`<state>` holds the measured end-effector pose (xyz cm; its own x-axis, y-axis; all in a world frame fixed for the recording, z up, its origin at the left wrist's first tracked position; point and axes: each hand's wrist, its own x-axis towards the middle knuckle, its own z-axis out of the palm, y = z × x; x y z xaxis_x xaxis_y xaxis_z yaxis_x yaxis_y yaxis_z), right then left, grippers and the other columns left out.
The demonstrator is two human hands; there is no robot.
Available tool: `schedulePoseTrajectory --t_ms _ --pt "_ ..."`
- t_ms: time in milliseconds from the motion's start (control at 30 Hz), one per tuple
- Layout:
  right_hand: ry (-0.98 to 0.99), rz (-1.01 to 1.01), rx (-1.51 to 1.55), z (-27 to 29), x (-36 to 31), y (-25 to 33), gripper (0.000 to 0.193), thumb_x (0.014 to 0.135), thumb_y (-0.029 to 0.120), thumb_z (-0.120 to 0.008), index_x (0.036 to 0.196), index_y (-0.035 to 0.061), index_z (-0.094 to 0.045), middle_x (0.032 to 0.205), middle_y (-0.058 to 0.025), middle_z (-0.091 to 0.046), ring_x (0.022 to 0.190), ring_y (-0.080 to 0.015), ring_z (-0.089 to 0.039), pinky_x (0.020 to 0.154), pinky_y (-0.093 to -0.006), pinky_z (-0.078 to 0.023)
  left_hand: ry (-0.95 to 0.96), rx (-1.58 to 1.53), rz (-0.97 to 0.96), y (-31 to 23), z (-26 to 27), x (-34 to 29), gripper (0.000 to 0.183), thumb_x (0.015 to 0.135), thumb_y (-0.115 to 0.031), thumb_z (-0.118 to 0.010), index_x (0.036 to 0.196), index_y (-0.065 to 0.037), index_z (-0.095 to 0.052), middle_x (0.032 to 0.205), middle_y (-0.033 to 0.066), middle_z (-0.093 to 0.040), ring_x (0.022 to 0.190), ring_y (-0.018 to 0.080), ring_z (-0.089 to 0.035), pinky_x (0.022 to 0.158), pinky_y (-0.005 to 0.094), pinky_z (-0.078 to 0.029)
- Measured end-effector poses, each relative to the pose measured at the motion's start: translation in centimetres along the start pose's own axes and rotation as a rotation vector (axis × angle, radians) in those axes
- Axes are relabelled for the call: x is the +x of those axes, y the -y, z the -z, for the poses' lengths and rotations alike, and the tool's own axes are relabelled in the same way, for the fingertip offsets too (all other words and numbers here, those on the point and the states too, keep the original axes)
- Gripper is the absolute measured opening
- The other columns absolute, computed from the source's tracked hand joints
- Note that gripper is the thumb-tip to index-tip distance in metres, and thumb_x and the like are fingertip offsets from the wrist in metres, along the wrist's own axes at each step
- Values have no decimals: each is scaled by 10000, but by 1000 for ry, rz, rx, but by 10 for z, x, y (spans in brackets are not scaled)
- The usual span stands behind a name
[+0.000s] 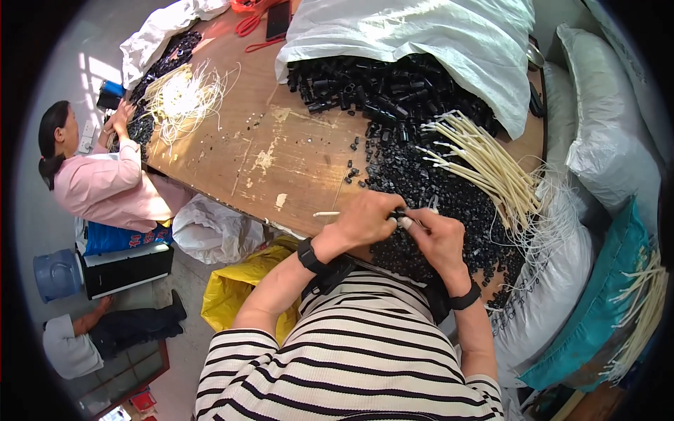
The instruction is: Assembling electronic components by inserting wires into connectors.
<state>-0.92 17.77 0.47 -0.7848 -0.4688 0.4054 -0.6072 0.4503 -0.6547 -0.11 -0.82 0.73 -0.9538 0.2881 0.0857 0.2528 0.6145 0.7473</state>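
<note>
Your left hand point(366, 219) and right hand point(440, 241): fingers bent, together pinching a small black piece point(400, 211); cream rods point(486, 160), two o'clock; black tubes point(393, 91), twelve.

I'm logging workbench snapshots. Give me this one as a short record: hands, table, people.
Left hand: pinching a small dark piece, details too small to tell
Right hand: fingertips at the same piece
Under hands: pile of small black pieces
Beyond: black tubes at the mouth of a white sack
Right side: bundle of pale cords
Surface: worn brown table
People: person in pink at the table; person in dark trousers, lower left
</note>
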Motion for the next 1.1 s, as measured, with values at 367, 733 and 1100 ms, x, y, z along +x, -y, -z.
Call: schedulePoseTrajectory --t_ms 367,733,1100 --pt "-116 124 -193 -1 25 25 104 791 54 -696 892 70 -678 884 -88 -643 569 -216 -612 483 -299 -482 -386 303 2 39 46 -21 172 711 -67 -639 876 -100 -674 804 90 -647 724 277 -629 616 369 -482" --pt "179 -282 108 12 12 -1 200 768 120 -730 949 54 -676 901 -108 -670 785 -287 -644 701 -342 -506 -514 433 142 98 81 -23 364 744 -122 -637 1104 -73 -649 1161 129 -621 1100 310 -555 966 398 -433" --pt "-150 -143 -668 75 1 -75 132 728 40 -654 845 85 -612 848 -68 -618 813 -291 -597 770 -407 -435 -248 272 255 92 35 82 152 700 -103 -682 792 -49 -573 851 119 -633 831 324 -610 717 424 -478"
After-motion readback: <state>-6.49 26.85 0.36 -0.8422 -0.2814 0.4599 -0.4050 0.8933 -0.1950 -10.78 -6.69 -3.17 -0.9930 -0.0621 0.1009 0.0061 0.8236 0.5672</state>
